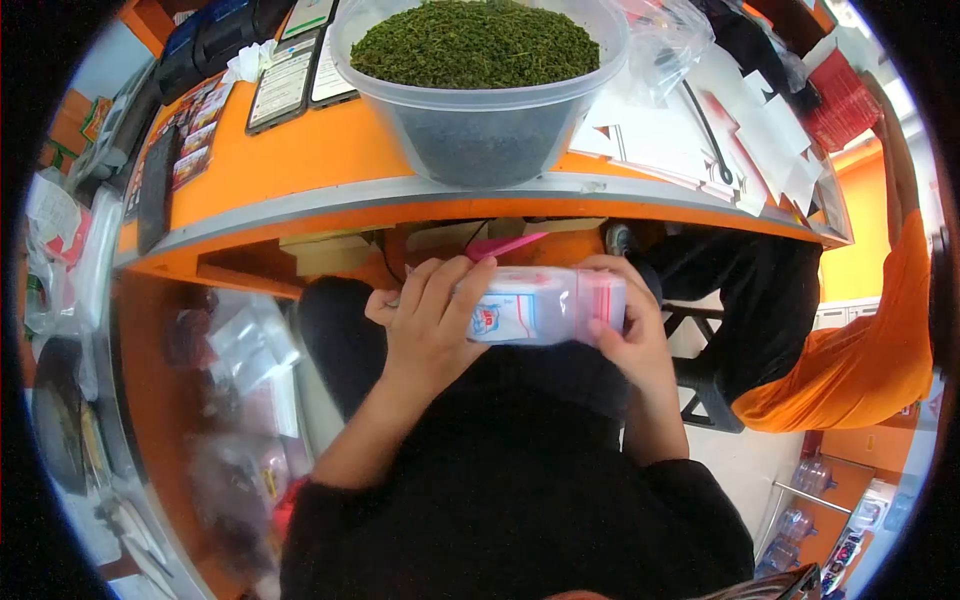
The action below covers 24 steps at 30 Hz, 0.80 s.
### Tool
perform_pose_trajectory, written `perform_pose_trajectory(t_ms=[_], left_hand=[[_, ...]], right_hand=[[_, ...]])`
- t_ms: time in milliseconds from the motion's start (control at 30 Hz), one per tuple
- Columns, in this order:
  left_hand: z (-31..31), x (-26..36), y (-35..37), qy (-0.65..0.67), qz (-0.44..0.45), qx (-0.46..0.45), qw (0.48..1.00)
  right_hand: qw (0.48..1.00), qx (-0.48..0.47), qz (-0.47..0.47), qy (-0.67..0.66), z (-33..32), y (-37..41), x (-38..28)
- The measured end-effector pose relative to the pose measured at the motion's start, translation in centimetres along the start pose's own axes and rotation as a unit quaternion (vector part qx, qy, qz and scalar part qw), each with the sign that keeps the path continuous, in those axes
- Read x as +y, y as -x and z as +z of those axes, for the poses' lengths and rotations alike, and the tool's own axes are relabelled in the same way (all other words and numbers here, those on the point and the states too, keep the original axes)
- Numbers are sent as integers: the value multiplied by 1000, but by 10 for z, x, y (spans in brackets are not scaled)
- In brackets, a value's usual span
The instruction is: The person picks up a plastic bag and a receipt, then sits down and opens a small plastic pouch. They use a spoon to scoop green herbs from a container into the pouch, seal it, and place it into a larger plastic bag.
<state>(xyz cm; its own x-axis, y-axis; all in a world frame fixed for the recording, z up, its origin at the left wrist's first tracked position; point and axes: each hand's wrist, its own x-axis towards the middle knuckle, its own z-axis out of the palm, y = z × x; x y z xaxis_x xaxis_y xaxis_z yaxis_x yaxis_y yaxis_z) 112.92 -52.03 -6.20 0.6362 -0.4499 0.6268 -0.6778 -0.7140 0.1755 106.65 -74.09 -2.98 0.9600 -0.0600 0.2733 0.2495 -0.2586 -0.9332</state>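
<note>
Above my lap, a clear plastic packet of what look like zip-lock bags (555,305) is held sideways between both hands. It has a blue and white printed label at its left part and red lines across its right end. My left hand (430,315) wraps round the label end, fingers over the top. My right hand (635,325) grips the red-lined end, thumb on the front face. Just beyond, on the desk edge, stands a translucent plastic tub (490,130) heaped with a dark green, crumbly, dried-leaf-like material (475,45).
The orange desk (350,150) carries charts (283,85), a black bar-shaped item (157,190), papers (660,135) and a crumpled clear bag (670,45). A pink item (508,245) lies under the desktop. At right sits a person in an orange shirt (860,350); plastic-wrapped goods (250,345) fill the left shelf.
</note>
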Motion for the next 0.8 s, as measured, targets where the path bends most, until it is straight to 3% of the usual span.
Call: perform_pose_trajectory(t_ms=[67,167,300,333,400,500,600,633,700,800], left_hand=[[-4,1,-1,0,-2,-4,1000],[-12,0,-2,7,-10,-25,1000],[-43,-28,-6,-20,-50,-17,998],[-54,-36,-8,-11,-80,-4,997],[-80,-67,-16,-27,-121,113,986],[-128,-117,-26,-167,-204,211,941],[-162,-150,-51,-149,-344,135,917],[-165,-162,-58,-149,-343,138,917],[-160,-188,-72,-172,-397,52,900],[-127,-235,-75,-260,-319,90,907]], right_hand=[[998,-47,12,51,0,-3,-10],[995,-16,63,70,-1,2,-4],[971,176,96,-130,-13,17,16],[956,157,89,-233,-17,14,5],[950,181,72,-245,-24,14,8],[957,105,105,-250,-23,6,-3],[964,34,128,-233,-2,-2,-10],[969,-10,135,-206,8,-8,-14],[979,-96,114,-136,23,-22,-17],[987,-136,69,-48,44,-40,-28]])
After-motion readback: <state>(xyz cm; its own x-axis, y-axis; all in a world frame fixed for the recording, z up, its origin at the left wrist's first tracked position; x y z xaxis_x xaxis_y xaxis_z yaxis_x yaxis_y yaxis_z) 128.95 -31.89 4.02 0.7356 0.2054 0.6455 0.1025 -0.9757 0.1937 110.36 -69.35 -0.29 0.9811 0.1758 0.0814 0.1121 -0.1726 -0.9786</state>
